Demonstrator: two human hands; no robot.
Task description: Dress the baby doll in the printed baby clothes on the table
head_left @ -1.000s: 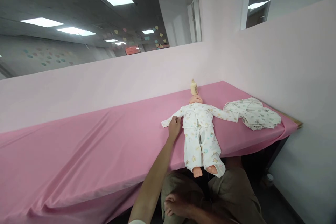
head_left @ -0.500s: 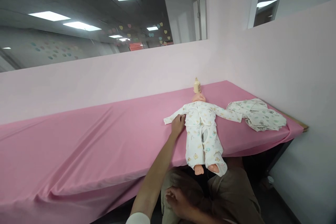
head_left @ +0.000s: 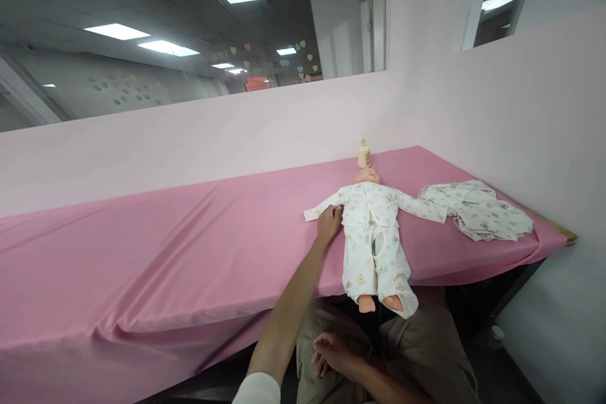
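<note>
A baby doll (head_left: 367, 175) lies on its back on the pink-covered table, dressed in a white patterned shirt (head_left: 367, 202) and matching trousers (head_left: 360, 265). Its arms are spread wide and its feet reach past the front edge. My left hand (head_left: 329, 223) rests on the cloth against the doll's side, below its sleeve. The fingers there are curled by the shirt's edge, and whatever lies between them is hidden. Down over my lap, my right hand (head_left: 334, 352) holds nothing, its fingers loosely bent and apart.
A pale yellow bottle (head_left: 364, 154) stands behind the doll's head. Crumpled patterned clothing (head_left: 490, 211) lies at the table's right end, near the doll's sleeve. Walls border the table (head_left: 189, 252) at the back and right. Its pink cloth has folds at the left.
The view has shifted slightly, so everything sits a little farther right. My right hand's fingers have loosened and spread over my lap. My left hand stays beside the doll.
</note>
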